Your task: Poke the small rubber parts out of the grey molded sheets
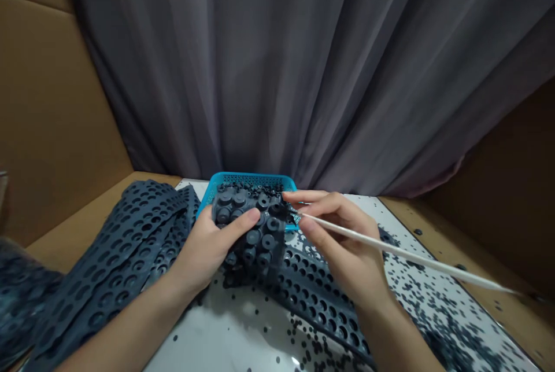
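A dark rubber sheet with rows of round knobs (254, 237) is gripped by my left hand (217, 240), thumb pressed on its top face. At the sheet's right edge, my right hand (342, 227) pinches a long white stick (390, 247) with a thin dark tip, which meets the sheet near its upper right knobs. The stick runs out to the lower right. Behind the sheet stands a blue basket (260, 176) with small black pieces inside. A strip with round holes (318, 297) extends from under the sheet toward the lower right.
Stacked dark perforated sheets (108, 256) lie at the left, beside a blurred dark heap (23, 302). Many small black discs (442, 308) are scattered over the white table (229, 326). Cardboard walls (47, 100) flank both sides, and a grey curtain (269, 65) hangs behind.
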Demonstrator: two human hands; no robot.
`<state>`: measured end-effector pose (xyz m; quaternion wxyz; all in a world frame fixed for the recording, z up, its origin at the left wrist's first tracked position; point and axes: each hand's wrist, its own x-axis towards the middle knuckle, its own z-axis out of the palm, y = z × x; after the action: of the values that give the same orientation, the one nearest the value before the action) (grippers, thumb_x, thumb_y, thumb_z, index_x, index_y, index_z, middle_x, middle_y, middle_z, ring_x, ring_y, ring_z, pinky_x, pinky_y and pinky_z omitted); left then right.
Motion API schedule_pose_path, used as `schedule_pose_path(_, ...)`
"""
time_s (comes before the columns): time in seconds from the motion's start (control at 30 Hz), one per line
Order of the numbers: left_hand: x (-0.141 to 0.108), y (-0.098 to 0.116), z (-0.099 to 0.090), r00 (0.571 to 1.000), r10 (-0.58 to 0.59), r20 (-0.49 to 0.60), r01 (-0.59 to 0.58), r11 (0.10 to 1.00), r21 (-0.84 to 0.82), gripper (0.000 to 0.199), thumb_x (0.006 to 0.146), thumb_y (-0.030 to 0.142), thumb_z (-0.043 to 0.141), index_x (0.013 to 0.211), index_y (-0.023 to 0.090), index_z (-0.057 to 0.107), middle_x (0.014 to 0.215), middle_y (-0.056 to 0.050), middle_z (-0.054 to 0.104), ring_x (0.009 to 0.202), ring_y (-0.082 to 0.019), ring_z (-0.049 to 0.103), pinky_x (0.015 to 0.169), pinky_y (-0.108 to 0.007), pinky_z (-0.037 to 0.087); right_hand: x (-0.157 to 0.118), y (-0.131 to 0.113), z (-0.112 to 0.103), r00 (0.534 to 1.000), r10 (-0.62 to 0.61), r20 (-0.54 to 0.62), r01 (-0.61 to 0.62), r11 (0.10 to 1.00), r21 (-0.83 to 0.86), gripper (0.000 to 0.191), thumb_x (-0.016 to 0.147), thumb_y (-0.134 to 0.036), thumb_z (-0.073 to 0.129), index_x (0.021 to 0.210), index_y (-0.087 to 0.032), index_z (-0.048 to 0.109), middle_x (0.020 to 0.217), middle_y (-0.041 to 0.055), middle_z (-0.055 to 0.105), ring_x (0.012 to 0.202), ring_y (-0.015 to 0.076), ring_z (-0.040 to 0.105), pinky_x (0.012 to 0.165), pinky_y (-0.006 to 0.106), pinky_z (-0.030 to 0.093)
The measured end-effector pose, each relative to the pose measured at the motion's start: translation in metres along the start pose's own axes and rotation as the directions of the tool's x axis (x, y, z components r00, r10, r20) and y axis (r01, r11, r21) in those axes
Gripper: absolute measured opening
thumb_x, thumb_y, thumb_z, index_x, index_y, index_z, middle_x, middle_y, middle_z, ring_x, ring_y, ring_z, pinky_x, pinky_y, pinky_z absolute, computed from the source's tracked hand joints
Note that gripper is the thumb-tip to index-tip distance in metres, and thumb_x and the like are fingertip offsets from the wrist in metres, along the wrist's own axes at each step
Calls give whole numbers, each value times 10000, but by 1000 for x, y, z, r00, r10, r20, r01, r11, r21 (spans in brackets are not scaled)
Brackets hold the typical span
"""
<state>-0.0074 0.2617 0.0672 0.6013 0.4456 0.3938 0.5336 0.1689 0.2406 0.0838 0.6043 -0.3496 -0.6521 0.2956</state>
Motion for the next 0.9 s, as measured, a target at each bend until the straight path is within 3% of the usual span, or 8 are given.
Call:
schedule_pose_path(0.1, -4, -1, 0, 996, 89, -14, -87, 990, 113, 238, 673, 327, 796, 813, 168, 688, 773, -29, 734, 750, -194, 692, 645, -205, 539, -4, -4, 4, 998, -17, 66, 21, 998, -66, 25, 828, -220, 652, 806, -212, 644, 1038, 60, 710, 1004, 218, 651, 835, 363, 535)
schedule_pose_path(0.27, -10, 1, 2, 989, 105, -102, -88, 983, 161, 255, 627, 329, 819, 763, 154, 692, 724, -35, 724, 646, -186, 669, 584, -214, 529, -7, -5, 5, 991, -38, 130, 51, 994, -99, 26, 833, -203, 642, 812, -212, 630, 1031, 67, 715, 955, 218, 674, 833, 368, 537)
schedule_pose_path(0.9, -14, 6, 7, 978, 179, -109, -156, 968, 195, 121, 647, 242, 798, 699, 164, 721, 721, -32, 734, 705, -221, 687, 621, -232, 541, -13, 2, 17, 990, -125, 58, 128, 989, -69, 79, 840, -143, 609, 852, -221, 600, 991, 55, 724, 971, 206, 675, 871, 382, 532)
